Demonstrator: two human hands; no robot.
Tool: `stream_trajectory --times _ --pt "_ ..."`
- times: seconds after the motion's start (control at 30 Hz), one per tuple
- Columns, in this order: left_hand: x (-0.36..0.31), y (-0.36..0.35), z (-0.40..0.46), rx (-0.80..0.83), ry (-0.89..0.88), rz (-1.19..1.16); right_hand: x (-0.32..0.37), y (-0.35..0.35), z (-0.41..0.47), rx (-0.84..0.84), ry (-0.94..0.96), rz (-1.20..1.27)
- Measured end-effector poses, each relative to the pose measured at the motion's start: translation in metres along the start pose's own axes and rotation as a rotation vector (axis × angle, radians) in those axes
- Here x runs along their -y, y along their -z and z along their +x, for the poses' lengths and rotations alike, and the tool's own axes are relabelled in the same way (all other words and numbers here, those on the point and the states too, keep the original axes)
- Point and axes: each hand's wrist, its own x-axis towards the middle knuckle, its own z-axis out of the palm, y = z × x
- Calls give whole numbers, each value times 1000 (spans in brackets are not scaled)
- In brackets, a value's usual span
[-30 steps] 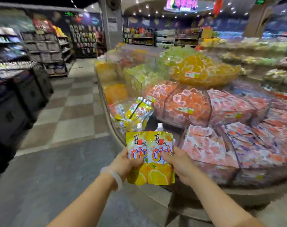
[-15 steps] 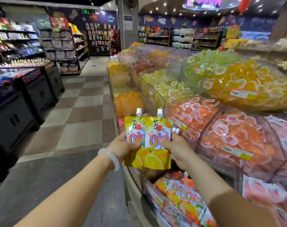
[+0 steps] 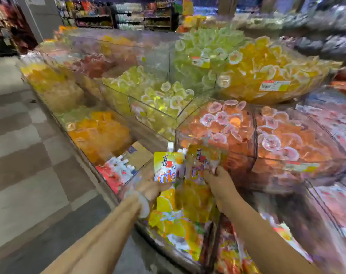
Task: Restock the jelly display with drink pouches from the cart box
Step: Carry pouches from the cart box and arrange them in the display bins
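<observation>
Left hand (image 3: 150, 187) grips yellow foil spouted drink pouch (image 3: 167, 169); right hand (image 3: 217, 180) pinches second, blurred orange-yellow pouch (image 3: 202, 161) beside it. Both now lower than half second ago, directly above clear acrylic bin of same pouches (image 3: 180, 230) just below hands. Placement seems imminent. Orange jelly cups (image 3: 237, 125) beyond.
</observation>
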Motion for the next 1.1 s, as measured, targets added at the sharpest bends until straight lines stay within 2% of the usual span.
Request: stream_trajectory --times 0.2,0.3,0.37,0.47,0.53,0.6,0.63,0.73,0.83,0.9,1.0,1.1 --pt "25 5 45 303 97 52 -33 -22 -22 -203 -175 -5" --pt "41 3 67 369 181 40 -36 -32 -25 -298 -249 18" --pt "55 -2 88 426 178 86 -41 -39 -21 -311 -320 20" --pt "30 -11 66 426 45 319 -49 -51 -21 -358 -328 -50" --pt "30 -16 58 326 -88 490 -52 -56 -24 -452 -285 -222" --pt "36 -16 52 223 -238 478 -53 -62 -27 -502 -225 -312" --pt "36 -14 48 171 -304 505 -52 -64 -29 -502 -210 -350" --pt "37 -3 40 90 -514 802 -47 -68 -40 -427 -164 -491" --pt "37 5 37 290 -674 1152 -44 -69 -53 -343 -45 -649" --pt "35 6 39 388 -694 1344 -49 -68 -57 -257 3 -829" --pt "34 0 49 399 -677 1431 -54 -69 -60 -151 -38 -957" --pt "38 -4 61 380 -731 1483 -64 -67 -58 -219 14 -1146"
